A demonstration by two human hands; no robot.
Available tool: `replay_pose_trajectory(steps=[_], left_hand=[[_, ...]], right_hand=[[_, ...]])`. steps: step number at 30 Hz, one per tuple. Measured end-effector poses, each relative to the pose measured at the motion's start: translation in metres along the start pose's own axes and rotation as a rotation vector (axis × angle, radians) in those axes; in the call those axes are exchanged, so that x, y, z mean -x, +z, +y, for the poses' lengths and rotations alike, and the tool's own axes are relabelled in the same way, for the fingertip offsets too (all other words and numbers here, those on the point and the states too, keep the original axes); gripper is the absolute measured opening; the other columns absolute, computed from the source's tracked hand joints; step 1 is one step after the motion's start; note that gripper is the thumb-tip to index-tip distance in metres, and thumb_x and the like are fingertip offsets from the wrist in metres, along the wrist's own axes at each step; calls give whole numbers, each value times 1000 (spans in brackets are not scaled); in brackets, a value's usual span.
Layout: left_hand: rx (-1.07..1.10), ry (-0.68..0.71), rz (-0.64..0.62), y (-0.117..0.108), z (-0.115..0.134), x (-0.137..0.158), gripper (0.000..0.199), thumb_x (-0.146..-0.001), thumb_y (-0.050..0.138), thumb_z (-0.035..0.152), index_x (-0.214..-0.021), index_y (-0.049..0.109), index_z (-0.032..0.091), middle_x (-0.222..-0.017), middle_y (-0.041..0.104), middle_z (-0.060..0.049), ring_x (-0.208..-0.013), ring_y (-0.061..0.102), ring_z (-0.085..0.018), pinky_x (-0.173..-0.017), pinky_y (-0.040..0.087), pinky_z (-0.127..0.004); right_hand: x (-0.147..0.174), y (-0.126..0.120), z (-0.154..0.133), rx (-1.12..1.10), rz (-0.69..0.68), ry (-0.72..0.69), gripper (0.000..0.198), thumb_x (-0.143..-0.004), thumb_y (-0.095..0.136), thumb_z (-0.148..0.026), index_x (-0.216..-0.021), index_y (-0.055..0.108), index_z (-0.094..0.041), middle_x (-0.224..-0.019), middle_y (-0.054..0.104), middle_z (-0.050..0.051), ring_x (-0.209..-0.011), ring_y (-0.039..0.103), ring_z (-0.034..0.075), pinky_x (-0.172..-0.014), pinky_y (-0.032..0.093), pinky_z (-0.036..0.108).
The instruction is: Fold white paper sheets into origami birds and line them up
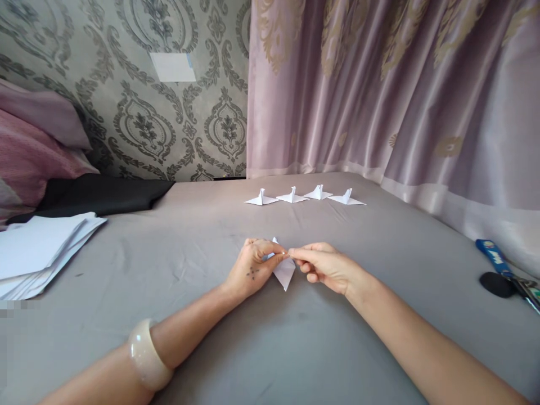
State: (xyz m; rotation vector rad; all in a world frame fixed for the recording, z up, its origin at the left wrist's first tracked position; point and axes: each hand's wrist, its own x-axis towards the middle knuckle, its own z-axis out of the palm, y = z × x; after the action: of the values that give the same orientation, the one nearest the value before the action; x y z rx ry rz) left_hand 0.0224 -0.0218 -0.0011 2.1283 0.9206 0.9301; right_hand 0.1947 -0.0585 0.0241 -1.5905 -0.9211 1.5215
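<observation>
A folded white paper crane [285,274] is held between my two hands, low over the grey sheet. My left hand [257,264] is closed, pinching the paper between thumb and fingers and covering part of it. My right hand [323,264] pinches a small tip of the same paper, its fingertips meeting those of the left. One pointed end shows above the left fingers and a wider flap hangs below them. Farther back, several finished-looking white paper cranes [293,195] stand side by side in a row.
A stack of white paper sheets [37,247] lies at the left, with a black cloth or case [105,194] behind it. At the right edge are a blue strap [493,256] and a dark round object [498,284]. Pink curtains [337,112] hang behind on the right.
</observation>
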Motion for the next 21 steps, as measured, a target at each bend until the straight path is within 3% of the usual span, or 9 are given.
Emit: replay_pose_trajectory(steps=[10,15,18,21], left_hand=[[-88,-15,67,-1,2,1,13,-87,57,25,-81,69,23,-87,74,-1,-87,64,-19,-92,37,-35],[-104,-67,197,1,-4,0,12,-86,56,26,-79,64,20,-79,68,-1,-78,60,-17,-76,44,-29],[-135,-189,253,3,-8,-1,15,-87,54,30,-79,61,19,-76,65,-1,-68,56,-15,-67,44,-27],[-132,-274,226,2,-6,0,17,-87,55,35,-81,62,20,-79,65,0,-66,56,-15,-67,45,-28]], right_hand=[[6,-2,-5,-12,7,-28,27,-70,70,-33,-60,52,-17,-54,43,-6,-49,36,4,-43,28,19],[8,-2,-2,42,13,-58,29,-70,70,-37,-59,51,-17,-54,45,-6,-48,37,5,-45,29,21],[9,2,4,160,24,-129,26,-74,67,-38,-62,56,-17,-56,48,-5,-51,39,6,-49,32,22],[10,8,13,424,42,-262,20,-80,60,-37,-73,64,-19,-65,56,-3,-57,47,9,-56,36,24]])
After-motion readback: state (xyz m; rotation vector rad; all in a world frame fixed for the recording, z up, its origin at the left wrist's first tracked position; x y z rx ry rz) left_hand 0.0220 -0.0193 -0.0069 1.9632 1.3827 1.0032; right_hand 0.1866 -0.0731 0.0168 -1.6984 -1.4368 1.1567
